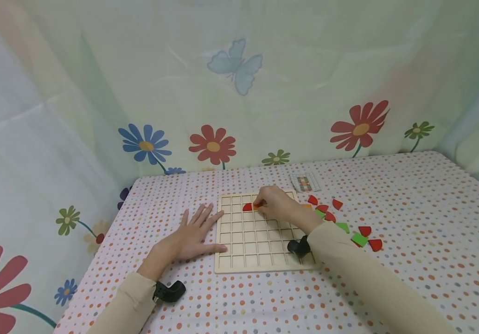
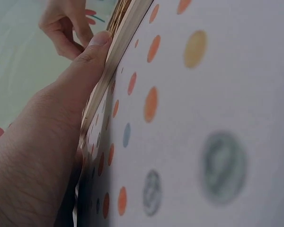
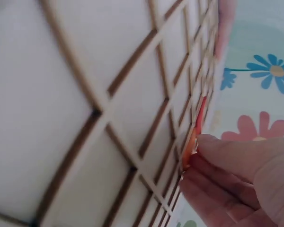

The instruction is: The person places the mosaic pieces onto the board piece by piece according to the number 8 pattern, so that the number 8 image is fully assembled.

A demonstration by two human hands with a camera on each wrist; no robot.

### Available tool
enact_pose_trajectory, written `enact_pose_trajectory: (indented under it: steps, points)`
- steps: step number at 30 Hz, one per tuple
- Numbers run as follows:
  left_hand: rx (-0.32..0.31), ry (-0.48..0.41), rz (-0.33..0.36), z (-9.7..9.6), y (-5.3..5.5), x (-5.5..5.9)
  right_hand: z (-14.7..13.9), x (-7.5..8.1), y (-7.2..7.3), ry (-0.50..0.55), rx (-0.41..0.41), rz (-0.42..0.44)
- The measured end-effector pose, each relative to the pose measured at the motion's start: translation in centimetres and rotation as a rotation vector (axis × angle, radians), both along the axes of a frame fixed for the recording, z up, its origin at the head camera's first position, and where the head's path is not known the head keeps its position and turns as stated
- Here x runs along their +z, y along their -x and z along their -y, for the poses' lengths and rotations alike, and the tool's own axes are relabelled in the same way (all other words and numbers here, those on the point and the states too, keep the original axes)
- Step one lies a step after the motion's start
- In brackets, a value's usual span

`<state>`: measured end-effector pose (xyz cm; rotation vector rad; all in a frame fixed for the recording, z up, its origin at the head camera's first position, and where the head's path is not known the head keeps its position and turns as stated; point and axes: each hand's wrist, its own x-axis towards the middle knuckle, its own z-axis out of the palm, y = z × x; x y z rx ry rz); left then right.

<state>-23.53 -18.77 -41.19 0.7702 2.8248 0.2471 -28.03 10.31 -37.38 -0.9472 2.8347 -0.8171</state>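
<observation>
A pale wooden grid board (image 1: 238,253) lies on the dotted tablecloth. A red rounded piece (image 1: 247,207) sits in a cell near its far edge. Just right of it, my right hand (image 1: 278,204) pinches an orange piece (image 3: 189,150) between thumb and fingers at the neighbouring cell; the fingers partly cover the piece, so its full shape is hidden. My left hand (image 1: 195,234) lies with fingers spread along the board's left side. In the left wrist view its thumb (image 2: 87,59) touches the board's wooden edge (image 2: 114,56).
Right of the board, several loose red pieces (image 1: 375,245) and green pieces (image 1: 359,239) are scattered on the cloth. Part of another orange piece (image 1: 306,205) shows behind my right wrist. A small printed pattern card (image 1: 304,183) lies beyond the board's far right corner.
</observation>
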Motion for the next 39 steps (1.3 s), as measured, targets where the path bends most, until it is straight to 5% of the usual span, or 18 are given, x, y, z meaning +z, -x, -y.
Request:
enact_pose_trajectory:
  steps: [9, 24, 39]
  points:
    - [-0.017, -0.015, -0.011, 0.1, -0.1, 0.0, -2.9, 0.7, -1.8, -0.003, 0.042, 0.025]
    - [-0.008, -0.03, -0.021, -0.1, -0.4, -0.1, -11.8, 2.2, -8.2, -0.115, -0.008, 0.042]
    - [0.0, -0.017, -0.018, 0.1, -0.3, -0.4, -15.9, 0.8, -8.3, -0.168, -0.154, 0.209]
